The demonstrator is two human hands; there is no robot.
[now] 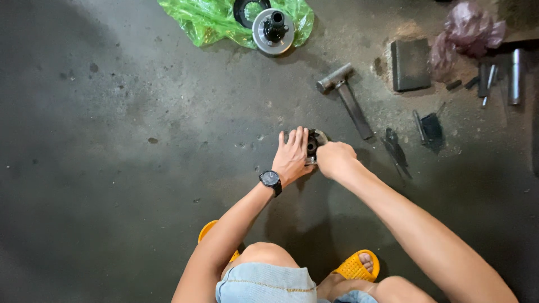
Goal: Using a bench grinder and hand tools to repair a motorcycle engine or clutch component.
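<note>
A small round metal part (316, 140) with a dark centre lies on the concrete floor, mostly hidden by my hands. My left hand (292, 154), with a black watch on its wrist, lies flat with fingers together against the part's left side. My right hand (335, 159) is closed in a fist on the part's near right edge; what it grips is hidden. Both hands touch the part.
A hammer (345, 96) lies just beyond the hands. A round metal disc with a black hub (273, 31) sits on green plastic (210, 19) at the top. A dark metal block (410, 64), steel rods (515, 76), small tools (429, 128) and a pink bag (469, 31) lie right.
</note>
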